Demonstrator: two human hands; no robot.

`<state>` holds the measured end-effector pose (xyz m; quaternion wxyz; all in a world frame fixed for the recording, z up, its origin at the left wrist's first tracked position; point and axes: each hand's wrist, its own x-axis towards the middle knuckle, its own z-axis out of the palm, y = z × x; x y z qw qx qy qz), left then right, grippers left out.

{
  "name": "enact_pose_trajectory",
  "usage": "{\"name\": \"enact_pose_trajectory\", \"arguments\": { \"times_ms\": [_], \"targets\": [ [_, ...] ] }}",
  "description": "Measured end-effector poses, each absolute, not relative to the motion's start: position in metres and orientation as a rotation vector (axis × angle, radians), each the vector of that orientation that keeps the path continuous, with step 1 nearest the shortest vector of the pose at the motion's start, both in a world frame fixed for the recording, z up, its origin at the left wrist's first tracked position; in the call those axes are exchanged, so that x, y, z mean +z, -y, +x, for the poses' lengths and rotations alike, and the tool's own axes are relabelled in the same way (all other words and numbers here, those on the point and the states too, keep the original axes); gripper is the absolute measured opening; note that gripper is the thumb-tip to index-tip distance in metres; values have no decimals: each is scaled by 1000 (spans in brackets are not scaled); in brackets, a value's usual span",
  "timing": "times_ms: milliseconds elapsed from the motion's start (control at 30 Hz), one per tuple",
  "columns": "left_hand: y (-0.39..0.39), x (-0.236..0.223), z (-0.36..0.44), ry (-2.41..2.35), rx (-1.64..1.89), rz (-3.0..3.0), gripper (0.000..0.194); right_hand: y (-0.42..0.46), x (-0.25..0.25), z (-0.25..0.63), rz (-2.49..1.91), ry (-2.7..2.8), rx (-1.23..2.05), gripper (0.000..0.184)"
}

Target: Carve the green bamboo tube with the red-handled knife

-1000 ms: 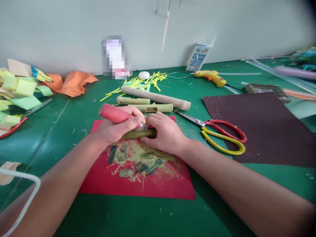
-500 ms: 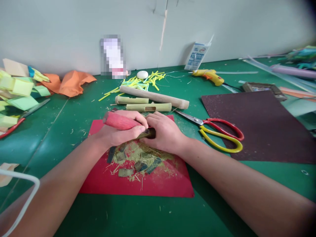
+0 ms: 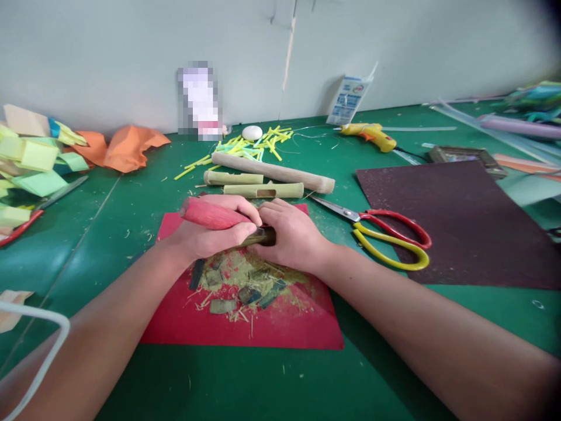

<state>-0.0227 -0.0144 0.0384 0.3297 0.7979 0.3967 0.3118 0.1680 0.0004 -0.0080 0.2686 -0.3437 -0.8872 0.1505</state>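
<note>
1. Currently, the left hand is wrapped around a red-handled tool, its thumb pressed close to the metal end.
2. Opposite it, the right hand grasps a dark bamboo piece, fingers over the far side and thumb along the near side.
3. That piece lies between both hands, partly covered by them; the tool's tip reaches it there, though I cannot tell how deep it goes.
4. Under the hands is a red sheet; nearer the person than the hands, it carries dark chips and pale shavings.
5. Just beyond the hands lie two pale bamboo pieces, the nearer with a cut-out opening, then a wooden stick.
6. Right of the right hand, scissors point their blades toward it, one handle overlapping a brown sheet.
7. Farther ahead and rightward sits a yellow glue gun.
</note>
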Motion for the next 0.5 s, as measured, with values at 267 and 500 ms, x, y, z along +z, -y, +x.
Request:
{"name": "enact_pose_trajectory", "arguments": {
  "times_ms": [267, 500],
  "targets": [
    [13, 35, -25, -991, 802, 2128, 9, -1, -8, 168, -918, 2390, 390, 23],
    [12, 38, -24, -956, 763, 2135, 11, 0, -8, 167, -914, 2383, 415, 21]
  ]
}}
